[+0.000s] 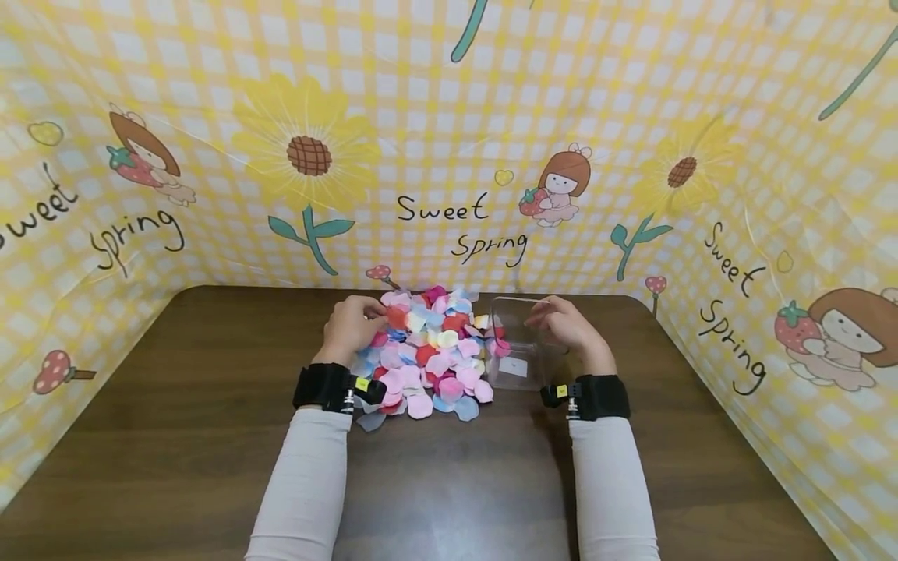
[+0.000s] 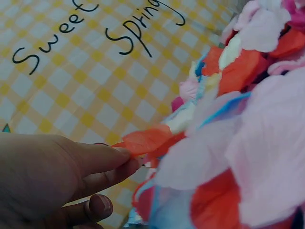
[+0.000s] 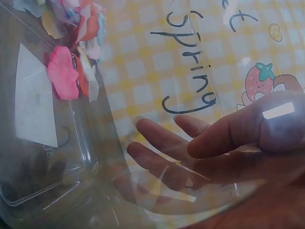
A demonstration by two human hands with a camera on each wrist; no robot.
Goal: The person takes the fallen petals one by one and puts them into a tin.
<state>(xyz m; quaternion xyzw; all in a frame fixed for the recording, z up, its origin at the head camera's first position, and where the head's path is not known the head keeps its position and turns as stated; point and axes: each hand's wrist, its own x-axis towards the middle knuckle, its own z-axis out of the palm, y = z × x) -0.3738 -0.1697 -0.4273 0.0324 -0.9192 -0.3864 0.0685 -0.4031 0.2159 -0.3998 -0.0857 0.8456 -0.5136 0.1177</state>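
Note:
A heap of fabric petals (image 1: 431, 351) in pink, red, blue and cream lies at the far middle of the dark wooden table (image 1: 175, 436). My left hand (image 1: 354, 323) is at the heap's left edge. In the left wrist view its thumb and fingers (image 2: 119, 162) pinch an orange petal (image 2: 145, 140) at the pile's rim. A clear plastic container (image 1: 519, 343) stands right of the heap. My right hand (image 1: 564, 323) grips its far right wall. The right wrist view shows this hand (image 3: 190, 143) with the thumb on one side of the clear container (image 3: 57, 157) wall and the fingers on the other.
A yellow checked backdrop (image 1: 449, 140) printed with sunflowers and "Sweet Spring" closes the table at the back and both sides. A white label (image 3: 33, 102) sits on the container's base. A few petals (image 3: 64, 71) lie against its outer wall.

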